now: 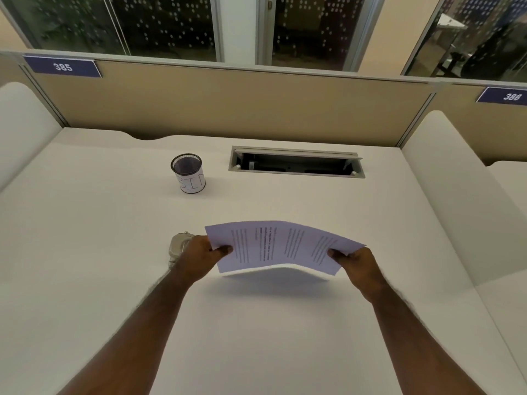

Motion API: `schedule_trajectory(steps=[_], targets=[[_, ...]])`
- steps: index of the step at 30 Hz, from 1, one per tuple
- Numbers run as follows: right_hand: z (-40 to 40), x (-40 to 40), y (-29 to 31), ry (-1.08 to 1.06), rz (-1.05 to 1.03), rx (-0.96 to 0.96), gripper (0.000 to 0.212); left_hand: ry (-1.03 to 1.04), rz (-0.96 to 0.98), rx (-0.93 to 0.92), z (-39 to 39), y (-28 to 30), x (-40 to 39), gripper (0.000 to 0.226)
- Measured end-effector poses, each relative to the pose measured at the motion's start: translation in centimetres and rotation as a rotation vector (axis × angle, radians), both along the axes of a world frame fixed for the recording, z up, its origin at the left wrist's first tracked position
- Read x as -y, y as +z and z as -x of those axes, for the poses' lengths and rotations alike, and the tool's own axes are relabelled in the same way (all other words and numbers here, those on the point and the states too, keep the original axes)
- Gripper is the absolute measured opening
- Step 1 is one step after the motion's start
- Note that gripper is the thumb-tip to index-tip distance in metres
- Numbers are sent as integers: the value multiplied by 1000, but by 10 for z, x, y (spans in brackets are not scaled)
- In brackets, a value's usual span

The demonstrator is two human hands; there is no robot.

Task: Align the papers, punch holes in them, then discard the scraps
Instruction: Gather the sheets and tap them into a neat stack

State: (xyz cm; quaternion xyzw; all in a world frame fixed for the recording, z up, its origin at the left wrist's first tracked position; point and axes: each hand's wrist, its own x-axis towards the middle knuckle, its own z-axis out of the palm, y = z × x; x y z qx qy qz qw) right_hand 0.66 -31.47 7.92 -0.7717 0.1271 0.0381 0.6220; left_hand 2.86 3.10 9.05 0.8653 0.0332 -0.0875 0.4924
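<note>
Holding the papers (pixel 281 246) above the white desk (pixel 256 337), both hands grip the short ends: left hand (pixel 199 259) pinches the left edge, thumb on top; right hand (pixel 358 266) pinches the right edge likewise. Sheets bow upward in the middle, printed text facing up, shadow cast on the desk beneath. Hole punch (pixel 178 246) sits on the desk just behind the left hand, partly hidden. Mesh cup (pixel 188 176) with a paper label stands farther back, left of the open cable tray (pixel 296 162).
</note>
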Motion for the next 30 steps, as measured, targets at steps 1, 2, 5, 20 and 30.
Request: schedule_trajectory(steps=[1,2,5,20,30], targets=[[-1,0,-1,-8,9,-12,16,-2,0,-10,1,-2,2,14],[-1,-2,-2,-17,19,-30,14,7,-2,-25,3,-5,4,17],[-2,-3,-6,-75,53,-60,12,78,51,-58,4,-14,3,17],[-6,-58,-21,-90,-323,-295,19,351,786,-513,50,-42,72,37],[-6,-29,-71,-163,-60,-399,11,204,127,-449,13,-19,-39,27]])
